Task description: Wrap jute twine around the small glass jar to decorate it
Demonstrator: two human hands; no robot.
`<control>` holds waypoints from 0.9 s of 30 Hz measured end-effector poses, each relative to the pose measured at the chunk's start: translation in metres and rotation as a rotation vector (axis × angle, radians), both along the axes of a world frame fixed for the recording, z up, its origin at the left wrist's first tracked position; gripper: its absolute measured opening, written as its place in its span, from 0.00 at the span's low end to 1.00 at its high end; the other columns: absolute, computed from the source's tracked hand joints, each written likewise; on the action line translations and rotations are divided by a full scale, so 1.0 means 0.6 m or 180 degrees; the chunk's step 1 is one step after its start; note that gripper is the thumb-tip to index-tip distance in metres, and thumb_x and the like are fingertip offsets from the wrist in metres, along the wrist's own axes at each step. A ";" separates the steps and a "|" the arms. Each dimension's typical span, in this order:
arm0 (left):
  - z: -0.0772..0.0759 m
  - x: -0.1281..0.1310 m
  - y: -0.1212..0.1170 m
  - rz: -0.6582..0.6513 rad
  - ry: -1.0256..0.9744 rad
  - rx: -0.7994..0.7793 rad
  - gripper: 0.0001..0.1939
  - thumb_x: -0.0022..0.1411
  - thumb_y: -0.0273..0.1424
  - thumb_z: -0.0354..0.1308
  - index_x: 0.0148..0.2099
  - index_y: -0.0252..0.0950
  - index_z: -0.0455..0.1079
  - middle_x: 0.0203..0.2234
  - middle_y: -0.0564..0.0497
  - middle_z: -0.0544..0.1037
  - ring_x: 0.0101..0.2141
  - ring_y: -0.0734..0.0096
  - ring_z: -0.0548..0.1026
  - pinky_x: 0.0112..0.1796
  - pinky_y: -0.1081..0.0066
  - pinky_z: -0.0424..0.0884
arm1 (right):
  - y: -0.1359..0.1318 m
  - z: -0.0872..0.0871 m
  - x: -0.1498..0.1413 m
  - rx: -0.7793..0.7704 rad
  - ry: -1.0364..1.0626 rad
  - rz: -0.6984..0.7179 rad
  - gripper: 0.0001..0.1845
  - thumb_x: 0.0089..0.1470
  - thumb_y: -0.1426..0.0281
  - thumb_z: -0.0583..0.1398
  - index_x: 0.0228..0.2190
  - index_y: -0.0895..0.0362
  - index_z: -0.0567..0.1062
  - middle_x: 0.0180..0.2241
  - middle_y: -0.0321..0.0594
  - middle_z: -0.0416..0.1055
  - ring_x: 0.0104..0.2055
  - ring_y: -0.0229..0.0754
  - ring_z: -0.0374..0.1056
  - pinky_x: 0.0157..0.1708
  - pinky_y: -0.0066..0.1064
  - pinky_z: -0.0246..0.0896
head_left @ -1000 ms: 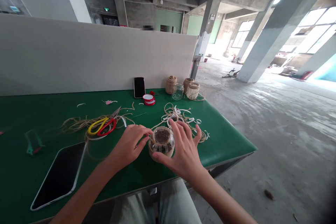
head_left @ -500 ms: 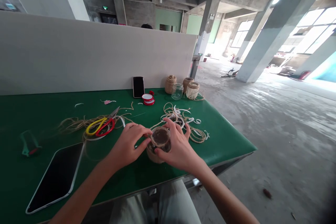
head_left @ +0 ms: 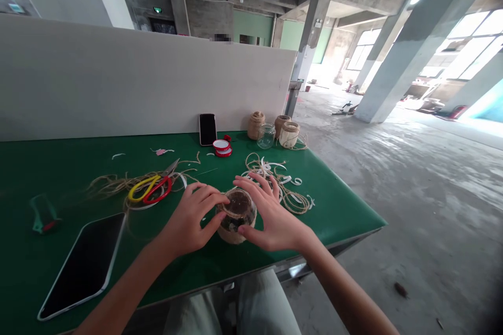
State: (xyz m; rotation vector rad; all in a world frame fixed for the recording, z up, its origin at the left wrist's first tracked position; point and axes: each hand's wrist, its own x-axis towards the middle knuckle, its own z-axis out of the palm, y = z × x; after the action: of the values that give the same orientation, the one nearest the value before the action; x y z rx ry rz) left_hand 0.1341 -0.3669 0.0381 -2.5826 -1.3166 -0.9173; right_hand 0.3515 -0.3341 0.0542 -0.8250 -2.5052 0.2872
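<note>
A green-topped workbench [head_left: 51, 167] extends ahead of the hands and is backed by a white partition [head_left: 137, 84]. A black tablet [head_left: 84, 267] is laid out to the left of the left hand [head_left: 190, 217]. Red-and-yellow-handled scissors [head_left: 151, 189] are placed just beyond that hand, on a loose tangle of jute twine [head_left: 113, 186]. A second twine tangle [head_left: 293, 200] lies beyond the right hand [head_left: 275, 218], and white strips [head_left: 267, 165] are mixed into it. Further beyond the hands stand a black smartphone [head_left: 207, 129] and an empty glass jar [head_left: 266, 136].

A round glass jar [head_left: 237, 208] is located between the 2 hands, and its lower part is wrapped in jute. Both hands are grasping it loosely from opposite sides, with neither clenched (the fingers are curved, not tightly closed). The jar is judged to be light, rigid and fragile. The bare glass is likely slippery, so hold should be taken on the wrapped lower part, with even, moderate pressure.
</note>
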 end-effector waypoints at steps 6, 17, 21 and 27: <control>-0.006 -0.001 0.001 0.0020 -0.0064 -0.0028 0.09 0.61 0.26 0.50 0.45 0.38 0.64 0.38 0.49 0.74 0.42 0.66 0.69 0.49 0.59 0.58 | -0.041 -0.055 -0.004 0.1852 0.0255 -0.0164 0.18 0.57 0.68 0.54 0.50 0.53 0.70 0.51 0.34 0.71 0.56 0.44 0.58 0.63 0.51 0.20; -0.005 0.005 0.002 0.0035 -0.0311 -0.0114 0.05 0.60 0.26 0.51 0.40 0.38 0.66 0.34 0.49 0.72 0.39 0.67 0.69 0.45 0.61 0.60 | -0.027 -0.109 -0.022 0.2895 0.0584 -0.0638 0.12 0.54 0.67 0.56 0.38 0.46 0.77 0.49 0.27 0.72 0.61 0.45 0.54 0.63 0.49 0.31; -0.004 0.008 0.003 0.0048 -0.0471 -0.0184 0.04 0.60 0.26 0.51 0.37 0.37 0.66 0.34 0.49 0.71 0.39 0.67 0.69 0.43 0.63 0.61 | -0.019 -0.106 -0.031 0.3006 0.0764 -0.0506 0.09 0.53 0.68 0.56 0.28 0.47 0.76 0.42 0.26 0.76 0.53 0.42 0.63 0.61 0.48 0.37; -0.006 0.007 0.002 0.0137 -0.0480 -0.0315 0.05 0.60 0.28 0.51 0.40 0.38 0.65 0.35 0.50 0.72 0.39 0.66 0.69 0.44 0.62 0.60 | -0.028 -0.066 -0.037 0.2668 0.0624 -0.0382 0.10 0.55 0.70 0.55 0.25 0.49 0.74 0.37 0.27 0.76 0.49 0.39 0.66 0.62 0.49 0.30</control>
State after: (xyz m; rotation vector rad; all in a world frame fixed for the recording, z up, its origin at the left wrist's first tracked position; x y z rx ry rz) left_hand 0.1384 -0.3655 0.0348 -2.5904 -1.4854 -1.0849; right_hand 0.3294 -0.3507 0.0144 -0.5446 -2.0743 -0.6524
